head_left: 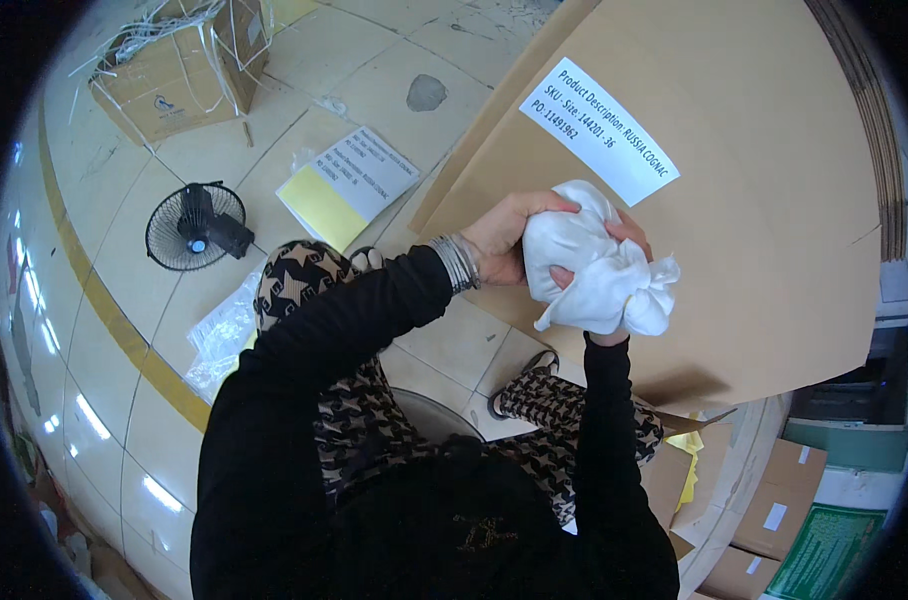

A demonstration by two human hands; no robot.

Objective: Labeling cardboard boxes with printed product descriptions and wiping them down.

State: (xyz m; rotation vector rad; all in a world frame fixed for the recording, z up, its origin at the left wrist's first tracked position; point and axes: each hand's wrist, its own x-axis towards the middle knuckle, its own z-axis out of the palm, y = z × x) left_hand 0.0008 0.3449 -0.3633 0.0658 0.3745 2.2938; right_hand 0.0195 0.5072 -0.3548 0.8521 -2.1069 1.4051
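A knotted white cloth bundle (582, 270) is between my two hands, over a large flat cardboard sheet (774, 250). My left hand (499, 235) grips its left side, thumb across the top. From the right, my right hand (629, 235) is wrapped round it; the bundle hides most of that palm, and some fingertips show through the folds. The twisted end of the cloth puffs out at the lower right. Just above the bundle, a white printed label (599, 130) is stuck on the cardboard.
Flattened cartons (859, 100) are stacked under the sheet's far right edge. On the tiled floor are a black fan (196, 228), white-and-yellow label sheets (349, 185), clear plastic (219, 345) and a carton (179, 85) with loose straps. More boxes (779, 495) stand at lower right.
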